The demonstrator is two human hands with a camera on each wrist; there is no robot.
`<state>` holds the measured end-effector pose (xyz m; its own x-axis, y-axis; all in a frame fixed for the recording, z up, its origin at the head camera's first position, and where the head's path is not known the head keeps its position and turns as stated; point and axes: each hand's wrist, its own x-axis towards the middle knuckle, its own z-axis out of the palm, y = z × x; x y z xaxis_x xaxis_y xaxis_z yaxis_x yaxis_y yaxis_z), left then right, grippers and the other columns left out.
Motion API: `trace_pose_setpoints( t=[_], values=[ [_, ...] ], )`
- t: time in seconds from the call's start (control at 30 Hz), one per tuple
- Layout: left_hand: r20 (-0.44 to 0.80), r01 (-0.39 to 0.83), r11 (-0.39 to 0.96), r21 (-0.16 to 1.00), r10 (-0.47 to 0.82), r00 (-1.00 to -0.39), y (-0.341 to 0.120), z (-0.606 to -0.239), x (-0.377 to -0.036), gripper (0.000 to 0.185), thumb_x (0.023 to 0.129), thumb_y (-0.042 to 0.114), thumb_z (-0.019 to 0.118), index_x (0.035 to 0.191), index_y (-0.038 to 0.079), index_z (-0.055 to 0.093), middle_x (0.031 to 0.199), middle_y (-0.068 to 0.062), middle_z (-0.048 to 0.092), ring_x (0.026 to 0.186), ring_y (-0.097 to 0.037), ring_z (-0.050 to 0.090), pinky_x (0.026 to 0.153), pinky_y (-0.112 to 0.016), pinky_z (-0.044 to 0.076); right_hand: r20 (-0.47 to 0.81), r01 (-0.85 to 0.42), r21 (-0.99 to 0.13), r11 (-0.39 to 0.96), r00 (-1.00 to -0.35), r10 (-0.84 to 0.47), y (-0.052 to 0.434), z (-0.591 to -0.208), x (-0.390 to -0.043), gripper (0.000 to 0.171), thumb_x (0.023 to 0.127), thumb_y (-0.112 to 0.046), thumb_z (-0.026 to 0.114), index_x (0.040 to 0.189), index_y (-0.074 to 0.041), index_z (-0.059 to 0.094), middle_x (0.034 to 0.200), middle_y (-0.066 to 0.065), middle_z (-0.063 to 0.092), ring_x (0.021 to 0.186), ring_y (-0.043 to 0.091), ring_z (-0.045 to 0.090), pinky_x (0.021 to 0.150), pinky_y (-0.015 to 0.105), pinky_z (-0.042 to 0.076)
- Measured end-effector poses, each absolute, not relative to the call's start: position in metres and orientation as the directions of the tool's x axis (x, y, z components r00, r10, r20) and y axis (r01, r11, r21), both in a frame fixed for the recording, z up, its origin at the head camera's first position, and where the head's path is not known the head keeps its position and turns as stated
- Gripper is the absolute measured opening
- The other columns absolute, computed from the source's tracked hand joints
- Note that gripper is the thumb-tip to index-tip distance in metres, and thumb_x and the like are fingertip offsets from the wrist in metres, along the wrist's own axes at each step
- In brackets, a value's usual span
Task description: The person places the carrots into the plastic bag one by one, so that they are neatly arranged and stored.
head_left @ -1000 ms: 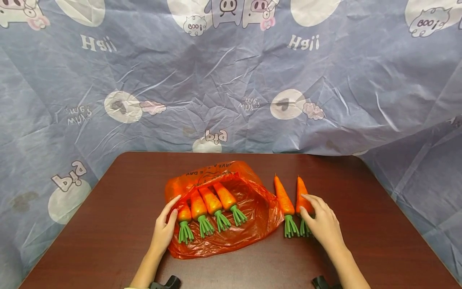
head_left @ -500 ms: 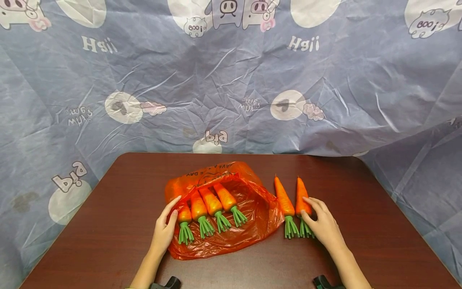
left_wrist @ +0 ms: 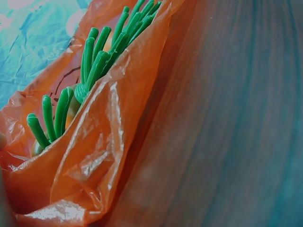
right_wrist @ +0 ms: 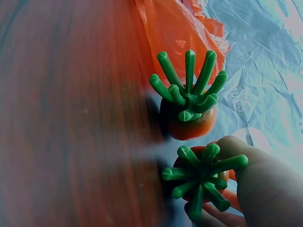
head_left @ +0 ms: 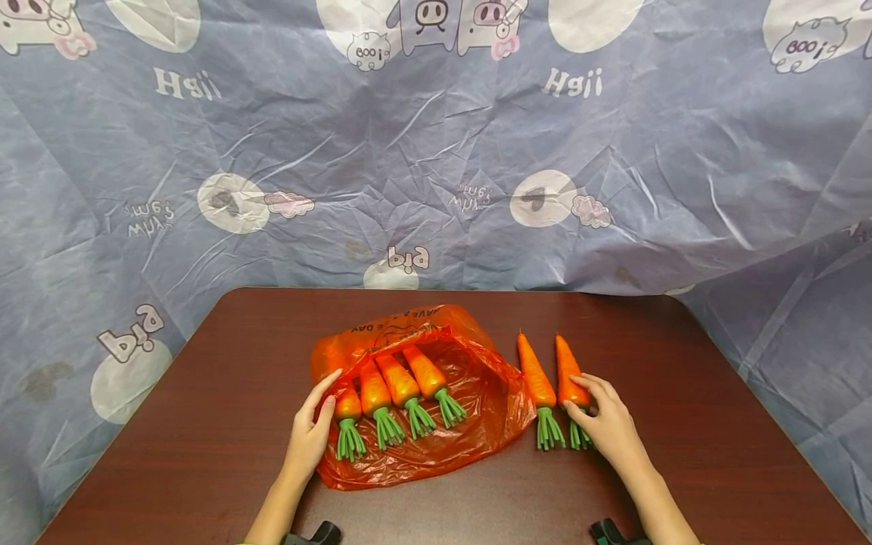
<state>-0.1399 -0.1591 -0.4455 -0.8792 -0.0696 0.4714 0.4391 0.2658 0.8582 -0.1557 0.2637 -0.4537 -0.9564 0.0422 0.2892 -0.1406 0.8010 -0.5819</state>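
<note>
"Tip swinging leftward: tapered orange carrot with green stalks, gripped by the right hand on the brown bench!"

"Left hand touches the red plastic bag; pinching, I can't tell."

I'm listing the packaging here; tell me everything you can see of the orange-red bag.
The orange-red bag looks like thin, crinkled, see-through plastic, with dark lettering on its top side. It lies on the table, its open mouth facing the person, with four carrots partly inside, green tops showing. The left grip touches its left edge.
</note>
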Motion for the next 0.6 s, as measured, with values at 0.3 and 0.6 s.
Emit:
trace_pose_setpoints(
  t=[0.3,0.6],
  values=[
    [0.479,0.45,0.261,0.854,-0.061,-0.875,-0.165,-0.462,-0.148,0.036,0.092,-0.003,0.043,0.127,0.001,0.05,0.128,-0.012,0.053,0.117,0.011,0.041,0.097,-0.004,0.03,0.335,-0.157,-0.557,0.816,-0.941,0.048,0.262,-0.444,-0.154,0.042,0.081,-0.021,0.067,0.119,-0.006,0.058,0.125,0.015,0.051,0.104,0.034,0.056,0.076,0.042,0.052],
    [0.491,0.462,0.265,0.846,-0.051,-0.87,-0.169,-0.472,-0.153,0.035,0.094,0.003,0.043,0.129,0.006,0.05,0.13,-0.008,0.052,0.12,0.01,0.04,0.099,-0.004,0.029,0.383,-0.207,-0.594,0.777,-0.923,0.047,0.253,-0.427,-0.149,0.041,0.08,-0.018,0.069,0.117,-0.005,0.06,0.125,0.014,0.052,0.103,0.03,0.056,0.078,0.017,0.05]
  ],
)
